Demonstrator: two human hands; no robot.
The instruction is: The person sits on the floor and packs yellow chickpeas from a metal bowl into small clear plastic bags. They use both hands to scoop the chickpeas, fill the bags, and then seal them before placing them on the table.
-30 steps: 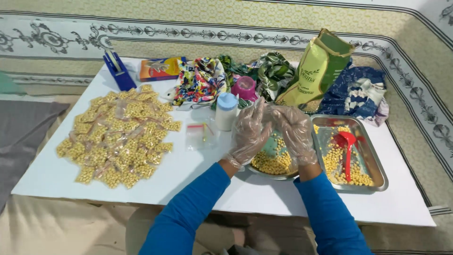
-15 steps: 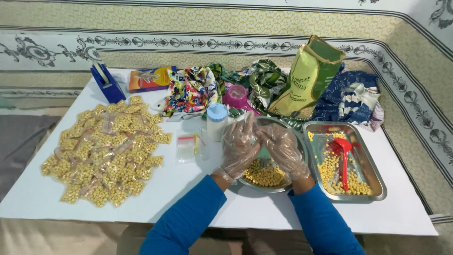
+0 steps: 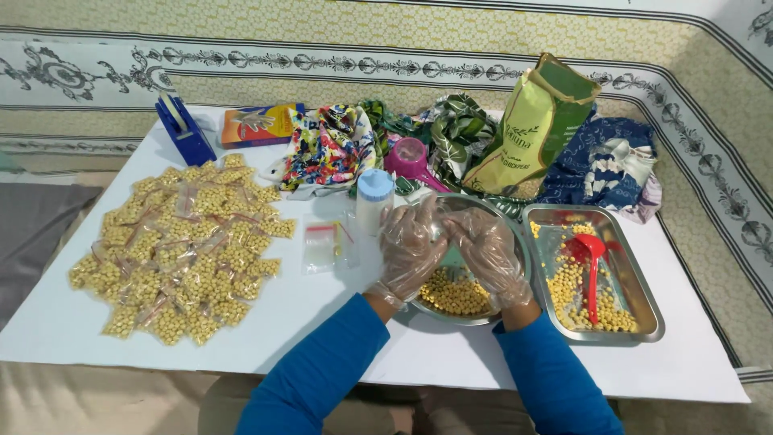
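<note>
Both my hands wear clear plastic gloves and meet over a round steel bowl (image 3: 460, 320) that holds yellow chickpeas (image 3: 452, 295). My left hand (image 3: 409, 248) and my right hand (image 3: 488, 256) are curled, with fingertips touching above the bowl's far side. Whether anything is pinched between them is hidden by the gloves. Just left of my left hand lie a few small clear zip bags (image 3: 326, 246), empty and flat. Behind them stands a white bottle with a pale blue cap (image 3: 374, 201).
A heap of small chickpea-filled bags (image 3: 185, 250) covers the table's left. A steel tray (image 3: 646, 321) at right holds chickpeas and a red scoop (image 3: 592, 262). Behind are a green-yellow sack (image 3: 535, 121), pink scoop (image 3: 411, 157), patterned cloths (image 3: 326, 149), blue tape dispenser (image 3: 183, 129) and orange box (image 3: 262, 125).
My hands stay together over the bowl and have sunk slightly toward it. The view has shifted a little; nothing on the table has moved.
</note>
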